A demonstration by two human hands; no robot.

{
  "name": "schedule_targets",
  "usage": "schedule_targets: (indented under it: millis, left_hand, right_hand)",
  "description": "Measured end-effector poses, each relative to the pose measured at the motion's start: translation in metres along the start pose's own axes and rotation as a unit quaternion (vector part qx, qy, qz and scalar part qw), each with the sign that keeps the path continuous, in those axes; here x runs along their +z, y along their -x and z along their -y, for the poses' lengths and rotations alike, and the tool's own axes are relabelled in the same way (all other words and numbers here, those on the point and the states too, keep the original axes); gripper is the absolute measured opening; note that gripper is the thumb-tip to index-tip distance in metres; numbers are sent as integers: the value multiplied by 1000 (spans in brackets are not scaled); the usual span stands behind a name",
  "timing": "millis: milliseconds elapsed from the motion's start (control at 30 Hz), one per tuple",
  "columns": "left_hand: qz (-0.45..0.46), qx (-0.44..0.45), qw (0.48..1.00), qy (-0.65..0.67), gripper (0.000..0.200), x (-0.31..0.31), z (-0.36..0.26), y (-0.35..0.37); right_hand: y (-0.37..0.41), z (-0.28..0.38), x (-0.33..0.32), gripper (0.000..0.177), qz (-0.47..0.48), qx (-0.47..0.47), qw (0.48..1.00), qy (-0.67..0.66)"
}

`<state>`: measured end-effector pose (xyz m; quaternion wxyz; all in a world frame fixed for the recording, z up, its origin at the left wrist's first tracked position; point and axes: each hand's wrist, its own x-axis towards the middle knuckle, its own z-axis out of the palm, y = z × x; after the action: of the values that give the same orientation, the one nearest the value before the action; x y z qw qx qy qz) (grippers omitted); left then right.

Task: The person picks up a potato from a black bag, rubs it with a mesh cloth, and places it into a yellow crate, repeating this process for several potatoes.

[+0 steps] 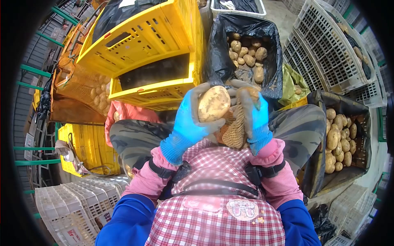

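A large potato [214,103] with soil patches is gripped in my left hand [189,119], which wears a blue glove with grey palm and fingers. Close beside it, my right hand [255,117], in a matching glove, is closed around a brown, coarsely ribbed cloth [234,130] that hangs down over my lap. Both hands are raised over the checked apron [221,168], between my knees. Just beyond them stands a crate lined with black plastic [223,37], with several potatoes [248,60] at its bottom.
Stacked yellow crates [152,30] rise at front left. On the right, a dark-lined crate [361,153] holds many potatoes [333,139]. Pale slatted crates [328,53] stand at far right, and others [78,205] at lower left. An orange mesh sack [78,90] bulges at left.
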<state>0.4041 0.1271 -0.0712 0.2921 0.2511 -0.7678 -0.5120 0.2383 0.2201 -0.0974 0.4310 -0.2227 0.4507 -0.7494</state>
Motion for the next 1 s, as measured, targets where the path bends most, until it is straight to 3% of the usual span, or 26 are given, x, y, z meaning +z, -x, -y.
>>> schedule_targets:
  millis: [100,167,367,433,567,600,700,767,900,1000]
  left_hand:
    - [-29,87,986,-140,84,1,-4,-3]
    - [-10,142,951,-275,82,-3,-15,-5]
    - [-3,106,974,-203,81,-4,-4,-2]
    - [7,146,967,-207,81,-6,-3,-1]
    - [26,217,932,-290,79,-14,-17,-4]
    - [37,174,956,-234,80,-14,-15,-3]
    - [50,42,998,-22,83,-9,-3,3]
    - [38,-46,983,174,86,2,1,9]
    - [40,-62,957,281,90,5,-6,10]
    - [21,-54,945,323,88,5,-13,9]
  right_hand:
    - [7,-3,14,56,76,-159,969,176]
    - [10,2,14,59,78,-120,969,200]
    - [8,-12,6,47,22,-9,997,73]
    - [3,-20,-7,45,-1,44,999,10]
    - [15,-8,20,40,21,-91,987,130]
    - [13,-13,13,40,28,-78,982,171]
    - [11,-20,12,41,2,19,999,35]
    - [10,-20,13,42,-10,16,999,43]
    - [17,-17,14,46,-22,27,999,1]
    - [14,-15,20,48,-34,93,994,-54]
